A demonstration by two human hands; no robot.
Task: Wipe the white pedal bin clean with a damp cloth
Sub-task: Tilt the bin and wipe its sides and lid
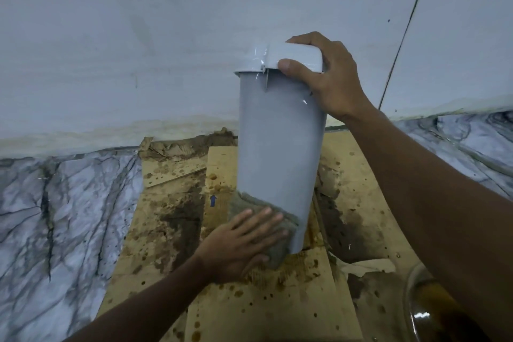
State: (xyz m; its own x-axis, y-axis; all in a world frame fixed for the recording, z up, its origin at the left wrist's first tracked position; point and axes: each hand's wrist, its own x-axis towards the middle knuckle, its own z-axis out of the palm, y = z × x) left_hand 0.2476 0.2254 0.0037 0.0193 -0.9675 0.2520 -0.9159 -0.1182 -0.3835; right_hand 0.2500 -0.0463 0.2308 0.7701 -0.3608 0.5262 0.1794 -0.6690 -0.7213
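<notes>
The white pedal bin [280, 144] stands tilted on stained cardboard, its lid at the top. My right hand [330, 78] grips the lid's hinge block, thumb on the front and fingers over the back. A grey damp cloth [249, 204] lies against the bin's lower left side, near the base. My left hand [244, 241] presses flat on the cloth with straight, spread fingers. The cloth's lower part hangs below my palm. The bin's pedal is hidden.
Stained brown cardboard sheets [172, 230] cover the floor under the bin. Marble-patterned floor [55, 216] shows on the left and far right. A white wall [166, 36] rises right behind the bin. A clear glass vessel [427, 311] sits at the lower right.
</notes>
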